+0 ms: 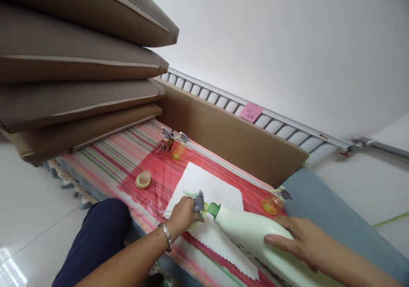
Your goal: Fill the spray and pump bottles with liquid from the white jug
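My left hand (185, 214), with a silver bracelet at the wrist, is closed around a grey trigger sprayer (198, 202) with a pale green nozzle. My fingers hide part of it, and I cannot tell whether it sits on a bottle. In my right hand (295, 238) is a large pale green bottle (252, 231), tilted nearly flat with its green neck (213, 210) pointing left. That neck meets or nearly touches a yellowish part beside the sprayer. Underneath lie white paper sheets (214, 182) with zigzag edges.
Several small spray bottles stand on the red plastic sheet (134, 185): a pink one (162, 147) and a yellow one (178, 150) at the back, an orange one (272, 204) at right. A round cap (143, 179) lies at left. Stacked cushions (79, 65) rise at left; a brown board (223, 129) stands behind.
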`<state>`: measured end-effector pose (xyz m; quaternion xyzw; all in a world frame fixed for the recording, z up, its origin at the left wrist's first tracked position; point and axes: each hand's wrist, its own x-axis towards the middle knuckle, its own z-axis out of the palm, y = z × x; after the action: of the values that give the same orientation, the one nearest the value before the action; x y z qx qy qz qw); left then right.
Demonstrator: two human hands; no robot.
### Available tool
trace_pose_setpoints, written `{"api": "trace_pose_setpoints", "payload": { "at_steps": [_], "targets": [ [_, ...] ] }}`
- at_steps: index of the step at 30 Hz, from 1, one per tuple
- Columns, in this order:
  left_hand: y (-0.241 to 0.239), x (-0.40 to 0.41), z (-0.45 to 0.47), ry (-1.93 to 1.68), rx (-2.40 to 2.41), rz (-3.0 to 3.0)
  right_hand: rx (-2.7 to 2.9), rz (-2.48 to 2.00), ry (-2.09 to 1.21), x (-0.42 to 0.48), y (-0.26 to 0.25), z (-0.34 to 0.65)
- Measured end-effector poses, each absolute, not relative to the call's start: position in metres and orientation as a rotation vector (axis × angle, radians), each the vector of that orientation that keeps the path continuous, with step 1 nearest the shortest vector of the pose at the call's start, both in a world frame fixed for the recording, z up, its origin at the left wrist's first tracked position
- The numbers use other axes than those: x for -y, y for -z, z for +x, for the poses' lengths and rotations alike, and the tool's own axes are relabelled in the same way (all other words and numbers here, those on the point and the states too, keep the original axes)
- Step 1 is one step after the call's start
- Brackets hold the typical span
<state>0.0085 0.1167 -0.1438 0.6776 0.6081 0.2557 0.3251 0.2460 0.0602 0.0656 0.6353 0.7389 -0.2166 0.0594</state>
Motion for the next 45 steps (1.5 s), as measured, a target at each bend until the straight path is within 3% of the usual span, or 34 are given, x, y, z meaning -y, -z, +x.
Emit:
{"api": "trace_pose_setpoints", "payload": {
  "at_steps": [45],
  "targets": [
    [0.1422,-0.1149,0.0071,-0.670,-1.587,1.774,-2.225,1.915,0.656,-0.0639,-0.0626,0.2533]
  ]
}}
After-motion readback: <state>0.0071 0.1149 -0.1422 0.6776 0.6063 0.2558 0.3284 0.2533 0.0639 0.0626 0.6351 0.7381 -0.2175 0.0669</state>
